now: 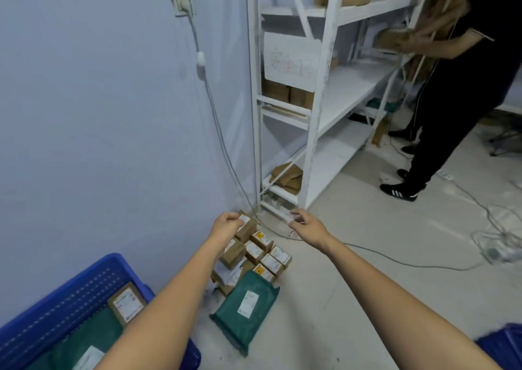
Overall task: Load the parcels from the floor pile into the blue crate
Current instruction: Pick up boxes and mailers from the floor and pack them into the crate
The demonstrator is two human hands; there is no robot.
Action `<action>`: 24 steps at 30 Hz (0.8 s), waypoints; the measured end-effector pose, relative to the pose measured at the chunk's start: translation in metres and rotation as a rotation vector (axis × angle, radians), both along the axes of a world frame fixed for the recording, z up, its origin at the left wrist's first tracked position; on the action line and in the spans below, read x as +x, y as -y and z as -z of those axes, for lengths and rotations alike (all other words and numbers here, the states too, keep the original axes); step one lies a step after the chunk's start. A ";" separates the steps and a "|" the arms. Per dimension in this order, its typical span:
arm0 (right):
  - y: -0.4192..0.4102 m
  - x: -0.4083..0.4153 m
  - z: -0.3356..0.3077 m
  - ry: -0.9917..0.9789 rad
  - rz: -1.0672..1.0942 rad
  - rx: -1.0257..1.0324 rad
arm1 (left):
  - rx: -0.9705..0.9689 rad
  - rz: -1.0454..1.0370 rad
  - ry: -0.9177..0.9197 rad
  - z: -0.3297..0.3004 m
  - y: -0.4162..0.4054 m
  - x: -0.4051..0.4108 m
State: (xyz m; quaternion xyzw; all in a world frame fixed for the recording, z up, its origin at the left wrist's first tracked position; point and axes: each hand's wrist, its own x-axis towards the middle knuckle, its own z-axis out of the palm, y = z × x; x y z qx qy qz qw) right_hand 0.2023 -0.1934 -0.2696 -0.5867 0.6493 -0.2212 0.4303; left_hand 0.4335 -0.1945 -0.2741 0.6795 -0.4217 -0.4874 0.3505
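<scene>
Left hand (226, 224) gripping box (245, 226) by wall, right hand (306, 225) open over bare floor

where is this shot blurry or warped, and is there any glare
Head view: the white shelf rack bows and leans from wide-angle distortion; the other person at the top right is smeared by motion blur; the right hand is slightly soft; the parcels on the floor are sharp enough to show labels, not text; lighting is flat, no glare.

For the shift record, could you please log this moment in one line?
left hand: on far box | right hand: open, empty | blue crate: partly loaded
</scene>
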 end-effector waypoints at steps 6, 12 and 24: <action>0.027 -0.015 0.000 0.013 -0.053 0.004 | -0.011 0.056 0.027 -0.008 0.033 -0.031; 0.083 -0.011 0.021 -0.010 -0.096 0.026 | 0.019 0.031 0.034 0.015 0.091 -0.030; 0.213 0.042 0.079 -0.191 -0.244 0.181 | 0.183 -0.188 -0.088 0.095 0.189 0.033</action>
